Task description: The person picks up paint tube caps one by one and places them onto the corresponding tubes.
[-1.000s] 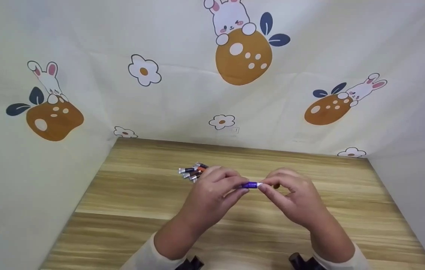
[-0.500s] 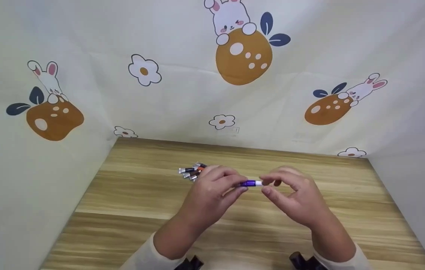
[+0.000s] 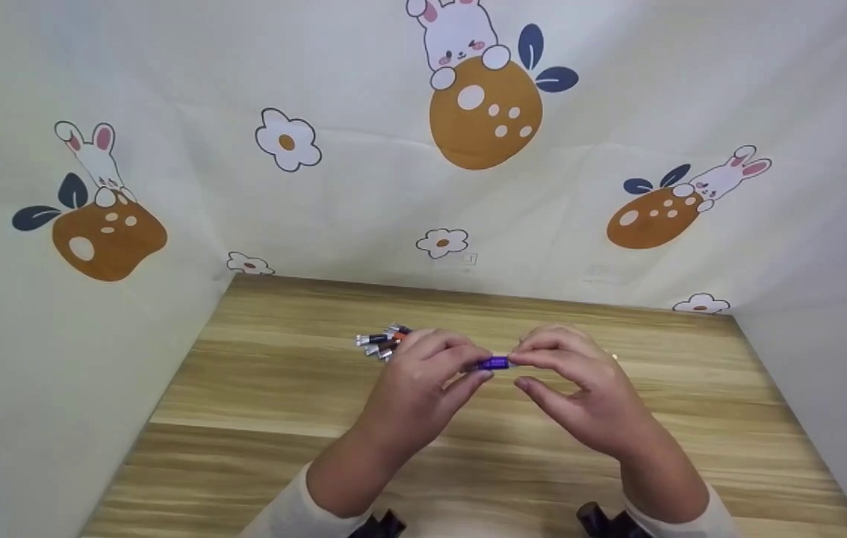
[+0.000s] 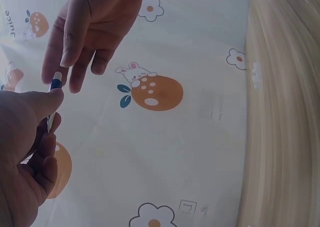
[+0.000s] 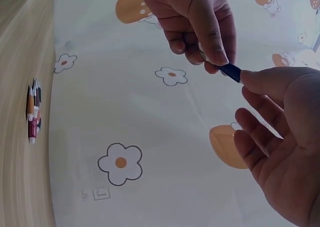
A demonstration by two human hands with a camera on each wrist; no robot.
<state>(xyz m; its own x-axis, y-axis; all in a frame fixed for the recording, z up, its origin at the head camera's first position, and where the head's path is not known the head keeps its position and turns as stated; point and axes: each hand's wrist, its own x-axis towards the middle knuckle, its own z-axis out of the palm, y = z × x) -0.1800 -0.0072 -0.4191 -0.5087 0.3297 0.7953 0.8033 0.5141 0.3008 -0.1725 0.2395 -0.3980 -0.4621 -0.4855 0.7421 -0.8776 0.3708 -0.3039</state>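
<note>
A small purple-blue paint tube (image 3: 495, 363) lies level between the two hands. My left hand (image 3: 423, 381) pinches its body between thumb and fingers, covering the tail end. The tube's white cap (image 4: 58, 75) shows in the left wrist view, close to the right hand's fingers. My right hand (image 3: 580, 388) is at the cap end, its index fingertip right at the cap and its thumb lower and apart from it in the head view. From the right wrist, the thumb (image 5: 260, 81) overlaps the tube's end and the other fingers spread loosely.
Several small paint tubes (image 3: 375, 340) lie in a pile on the wood-grain table (image 3: 259, 388), partly hidden behind the left hand. Cream fabric walls (image 3: 364, 194) printed with rabbits, oranges and flowers enclose the table at the back and sides.
The right thumb and index finger were on the cap, then parted from it. Now the index fingertip is back at the cap, thumb apart. The left hand has barely moved.
</note>
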